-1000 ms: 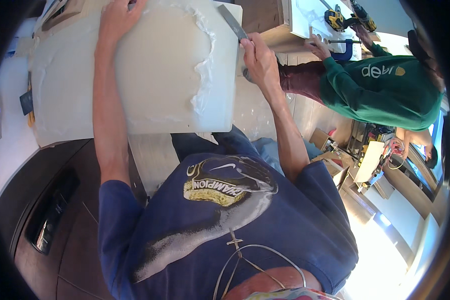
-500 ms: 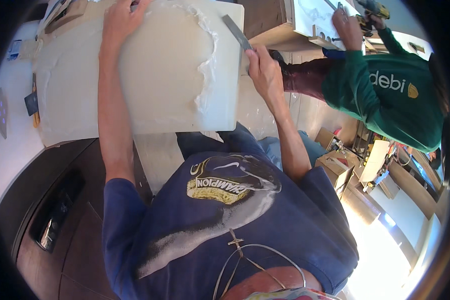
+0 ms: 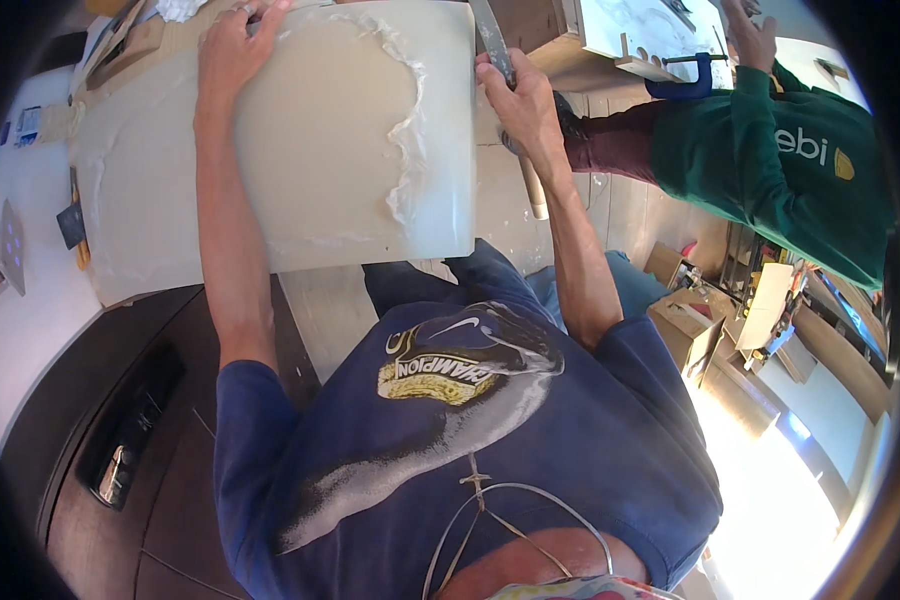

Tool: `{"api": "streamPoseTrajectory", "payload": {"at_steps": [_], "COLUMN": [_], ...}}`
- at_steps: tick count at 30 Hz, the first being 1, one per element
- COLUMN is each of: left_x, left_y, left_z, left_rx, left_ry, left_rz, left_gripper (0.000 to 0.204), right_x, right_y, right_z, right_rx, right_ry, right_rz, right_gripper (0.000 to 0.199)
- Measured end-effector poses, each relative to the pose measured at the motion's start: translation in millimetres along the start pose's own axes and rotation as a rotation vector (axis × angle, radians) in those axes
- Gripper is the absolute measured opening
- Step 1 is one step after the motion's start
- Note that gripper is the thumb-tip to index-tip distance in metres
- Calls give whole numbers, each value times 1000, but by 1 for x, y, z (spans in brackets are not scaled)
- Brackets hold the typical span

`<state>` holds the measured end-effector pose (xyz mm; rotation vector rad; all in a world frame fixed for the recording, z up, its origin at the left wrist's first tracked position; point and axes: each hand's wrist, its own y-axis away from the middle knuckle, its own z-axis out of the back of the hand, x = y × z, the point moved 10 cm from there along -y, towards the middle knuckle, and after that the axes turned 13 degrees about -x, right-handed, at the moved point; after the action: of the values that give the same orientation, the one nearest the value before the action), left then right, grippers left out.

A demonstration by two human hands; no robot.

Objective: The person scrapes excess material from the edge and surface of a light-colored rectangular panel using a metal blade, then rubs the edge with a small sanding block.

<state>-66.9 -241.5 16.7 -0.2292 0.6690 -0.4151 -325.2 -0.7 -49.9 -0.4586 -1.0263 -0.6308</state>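
Note:
A large pale panel lies across the work surface, with a ragged white line of dried-looking material down its right part and a smooth translucent strip along its right edge. My right hand is closed round a file; its flat metal blade points away beside the panel's right edge, and its wooden handle sticks out below my fist. Resting on the panel's far left part, my left hand has thumb and fingers apart, the fingertips partly near the picture's upper rim.
A person in a green sweatshirt stands at the right by a white bench with a blue clamp. A putty knife lies left of the panel. A dark door-like panel is lower left; cardboard boxes stand right.
The file has swung more upright and moved farther away along the panel's right edge, my right hand rising with it. The co-worker's hands no longer show the yellow drill.

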Motion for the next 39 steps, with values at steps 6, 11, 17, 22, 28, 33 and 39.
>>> {"api": "streamPoseTrajectory", "payload": {"at_steps": [6,11,17,22,28,33,39], "left_x": [7,3,94,36,47,2,43], "left_y": [3,3,-19,-13,-19,-5,-13], "left_z": [2,-1,-28,-17,-25,1,-19], "left_rx": [-12,25,-151,-94,22,-105,44], "left_ry": [-1,-20,282,-13,-50,41,-29], "left_rz": [49,67,183,-136,-97,-117,-17], "left_gripper": [30,30,32,54,55,44,45], "right_x": [-10,-3,13,11,24,13,24], "right_y": [39,92,36,52,18,32,-1], "right_z": [12,16,4,9,-4,1,-14], "right_rx": [72,117,40,96,38,53,36], "right_ry": [-15,170,309,345,384,304,389], "right_rz": [-154,-143,89,76,195,136,242], "right_gripper": [30,29,25,24,25,27,26]}}
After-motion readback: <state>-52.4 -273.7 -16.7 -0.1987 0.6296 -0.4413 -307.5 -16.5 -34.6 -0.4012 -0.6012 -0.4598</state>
